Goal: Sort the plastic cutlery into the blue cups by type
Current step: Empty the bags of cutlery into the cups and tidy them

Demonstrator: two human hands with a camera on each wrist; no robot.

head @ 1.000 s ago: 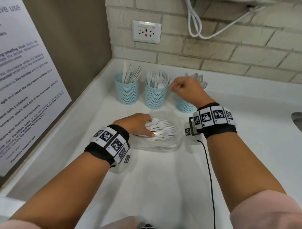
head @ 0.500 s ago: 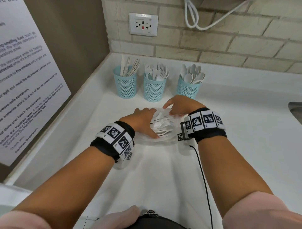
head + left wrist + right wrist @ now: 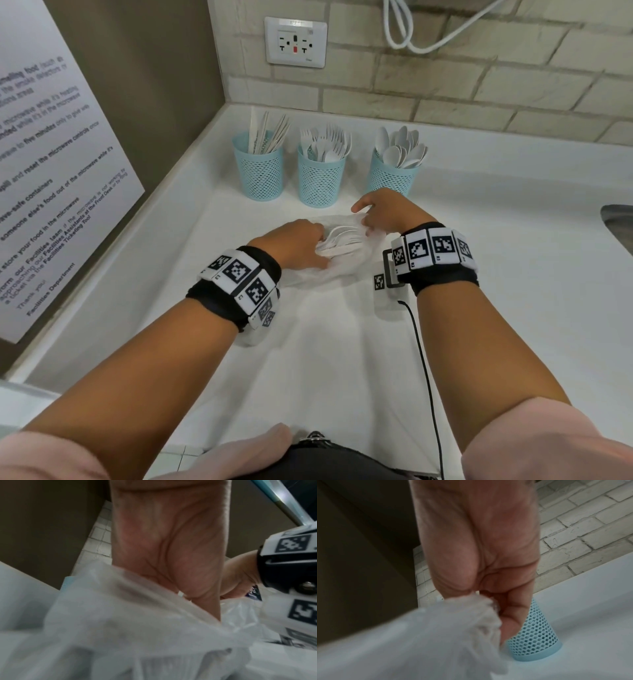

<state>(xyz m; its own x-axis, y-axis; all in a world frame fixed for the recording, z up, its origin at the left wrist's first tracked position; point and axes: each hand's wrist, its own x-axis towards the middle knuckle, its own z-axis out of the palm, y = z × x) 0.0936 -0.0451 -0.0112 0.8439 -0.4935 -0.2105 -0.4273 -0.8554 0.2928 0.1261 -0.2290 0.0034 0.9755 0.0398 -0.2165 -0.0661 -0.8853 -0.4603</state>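
Observation:
Three blue mesh cups stand at the back: the knife cup [image 3: 259,171], the fork cup [image 3: 321,178] and the spoon cup [image 3: 390,178]. In front of them a clear plastic bag [image 3: 329,274] of white plastic cutlery [image 3: 342,243] lies on the counter. My left hand [image 3: 317,245] reaches into the bag and curls round the bundle of cutlery; the film [image 3: 120,615] hides its fingers in the left wrist view. At the bag's far right edge my right hand [image 3: 368,219] pinches the plastic [image 3: 453,628] between thumb and fingers [image 3: 510,615], just before the spoon cup [image 3: 534,635].
The white counter [image 3: 308,359] runs into a corner: a brown wall with a notice [image 3: 51,171] on the left, a brick wall with a socket [image 3: 295,42] behind. A black cable [image 3: 424,377] trails from my right wrist. A sink edge [image 3: 620,222] shows far right.
My right hand has come back from the spoon cup to the bag and taken hold of its edge. My left hand has slid deeper into the bag onto the cutlery.

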